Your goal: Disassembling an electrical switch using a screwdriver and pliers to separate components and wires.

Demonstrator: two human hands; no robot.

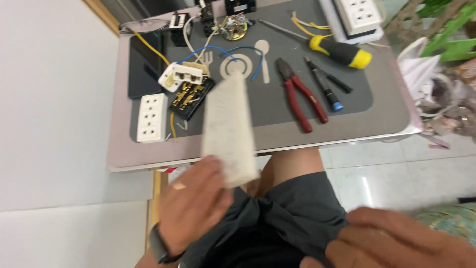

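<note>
My left hand (pixel 191 208) is raised above my lap and grips the lower end of a long white power-strip cover (pixel 228 126), which stands blurred in front of the table's near edge. My right hand (pixel 396 240) lies low at the bottom right, fingers together on my dark shorts, holding nothing that I can see. On the grey mat (pixel 277 106) behind the cover lie an opened socket block with brass contacts (pixel 191 97) and a white socket faceplate (pixel 151 118).
Red-handled pliers (pixel 300 99), a blue-tipped tester pen (pixel 325 87) and a yellow-and-black screwdriver (pixel 337 49) lie on the mat's right half. Blue and yellow wires, small parts and a phone (pixel 144 64) sit at the back left. Another white socket strip (pixel 359 17) stands at the back right.
</note>
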